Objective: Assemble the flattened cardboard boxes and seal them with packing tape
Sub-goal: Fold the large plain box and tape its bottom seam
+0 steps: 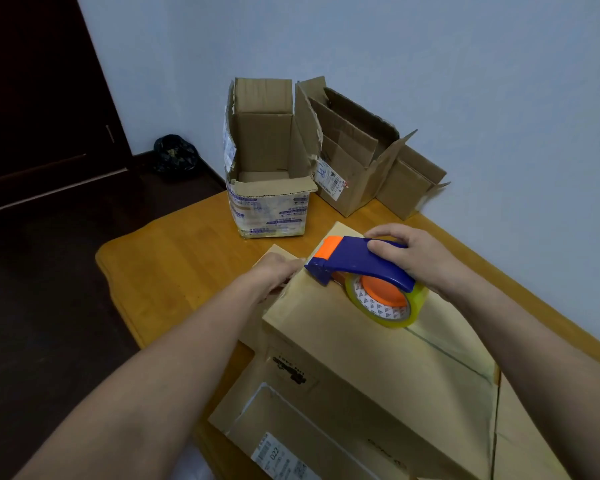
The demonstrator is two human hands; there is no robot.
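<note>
A brown cardboard box (pixel 371 362) lies in front of me on the wooden table (pixel 174 268), its flaps closed on top. My right hand (pixel 416 258) grips the handle of a blue and orange tape dispenser (pixel 357 265) that holds a roll of clear tape (pixel 388 303). The dispenser's front end rests on the box's far top edge. My left hand (pixel 274 271) presses on the box's far left corner, its fingers partly hidden behind the edge. A strip of clear tape runs along the top seam towards me.
Two open cardboard boxes stand at the table's far end: a tall one (pixel 267 168) with printed tape and a tilted one (pixel 361 157) against the wall. A flattened box with a label (pixel 281 441) lies under the near box. A dark bag (pixel 175 154) sits on the floor.
</note>
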